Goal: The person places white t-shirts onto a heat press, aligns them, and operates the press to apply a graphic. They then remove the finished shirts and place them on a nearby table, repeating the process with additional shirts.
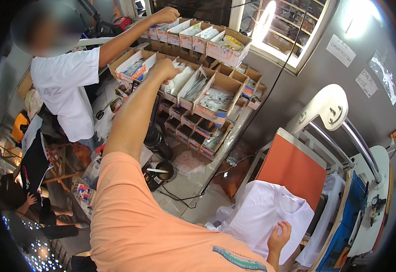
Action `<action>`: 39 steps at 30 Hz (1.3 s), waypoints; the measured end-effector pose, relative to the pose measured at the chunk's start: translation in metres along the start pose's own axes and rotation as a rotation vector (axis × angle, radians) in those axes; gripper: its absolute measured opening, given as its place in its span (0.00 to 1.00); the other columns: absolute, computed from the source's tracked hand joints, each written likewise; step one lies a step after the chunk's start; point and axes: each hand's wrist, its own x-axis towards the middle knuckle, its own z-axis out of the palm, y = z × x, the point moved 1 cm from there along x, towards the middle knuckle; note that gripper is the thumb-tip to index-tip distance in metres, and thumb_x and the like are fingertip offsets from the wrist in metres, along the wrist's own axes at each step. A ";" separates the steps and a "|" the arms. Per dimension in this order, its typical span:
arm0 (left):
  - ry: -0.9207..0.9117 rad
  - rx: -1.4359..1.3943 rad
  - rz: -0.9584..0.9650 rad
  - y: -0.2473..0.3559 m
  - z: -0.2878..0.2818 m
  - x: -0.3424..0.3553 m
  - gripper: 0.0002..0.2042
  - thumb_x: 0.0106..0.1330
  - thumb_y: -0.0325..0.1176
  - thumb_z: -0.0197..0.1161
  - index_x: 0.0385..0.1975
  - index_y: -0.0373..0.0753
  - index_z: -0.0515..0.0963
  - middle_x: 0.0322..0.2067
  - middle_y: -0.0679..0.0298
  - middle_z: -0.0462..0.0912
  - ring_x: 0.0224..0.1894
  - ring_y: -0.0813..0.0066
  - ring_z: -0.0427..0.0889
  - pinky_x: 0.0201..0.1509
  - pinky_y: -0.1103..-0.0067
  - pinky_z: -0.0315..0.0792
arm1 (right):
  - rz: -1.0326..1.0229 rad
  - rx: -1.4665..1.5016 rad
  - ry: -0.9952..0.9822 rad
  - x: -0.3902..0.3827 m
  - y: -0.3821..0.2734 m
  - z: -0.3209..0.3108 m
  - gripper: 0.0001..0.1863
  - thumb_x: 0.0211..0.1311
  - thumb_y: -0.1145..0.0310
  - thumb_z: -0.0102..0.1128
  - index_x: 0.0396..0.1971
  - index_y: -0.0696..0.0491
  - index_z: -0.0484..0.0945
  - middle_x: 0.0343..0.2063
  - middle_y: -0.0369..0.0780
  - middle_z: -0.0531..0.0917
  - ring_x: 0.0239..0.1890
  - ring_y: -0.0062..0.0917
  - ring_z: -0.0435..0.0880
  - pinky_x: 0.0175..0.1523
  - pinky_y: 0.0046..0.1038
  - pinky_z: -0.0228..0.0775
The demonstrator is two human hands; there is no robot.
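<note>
My left hand (166, 70) reaches into the middle row of cardboard boxes (221, 114), its fingers bent closed at a box of white sheets (179, 81); whether they grip anything is hidden. My right hand (277, 238) is low at the right, loosely curled with fingers and thumb apart, beside a white T-shirt (259, 213) and holding nothing visible. The T-shirt lies at the front of a heat press with an orange-red pad (284, 163).
A co-worker (64, 95) in white reaches toward the top row of boxes (227, 56). A black bottle (157, 145), a cup (161, 170) and cables (184, 201) are on the table. The press's curved arm (356, 140) stands right. Another person (16, 190) is at lower left.
</note>
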 end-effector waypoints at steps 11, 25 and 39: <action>-0.038 -0.074 0.064 -0.010 0.014 -0.004 0.18 0.71 0.37 0.49 0.41 0.25 0.78 0.30 0.46 0.83 0.17 0.59 0.83 0.21 0.68 0.79 | -0.001 0.008 -0.024 0.005 -0.005 0.004 0.07 0.53 0.78 0.59 0.34 0.60 0.78 0.44 0.49 0.77 0.50 0.43 0.76 0.56 0.39 0.67; 0.106 0.413 0.387 -0.014 0.013 -0.007 0.13 0.62 0.25 0.52 0.42 0.28 0.79 0.45 0.45 0.82 0.42 0.50 0.85 0.46 0.59 0.78 | -0.018 -0.003 -0.031 0.003 -0.007 0.005 0.08 0.53 0.79 0.58 0.34 0.60 0.78 0.45 0.49 0.77 0.50 0.43 0.76 0.57 0.39 0.67; 0.137 0.321 0.608 -0.009 0.018 -0.024 0.14 0.56 0.38 0.67 0.41 0.43 0.82 0.46 0.56 0.82 0.48 0.53 0.82 0.50 0.63 0.76 | -0.045 -0.041 -0.044 -0.008 -0.003 0.011 0.07 0.54 0.80 0.57 0.34 0.61 0.77 0.46 0.50 0.77 0.52 0.44 0.75 0.58 0.39 0.66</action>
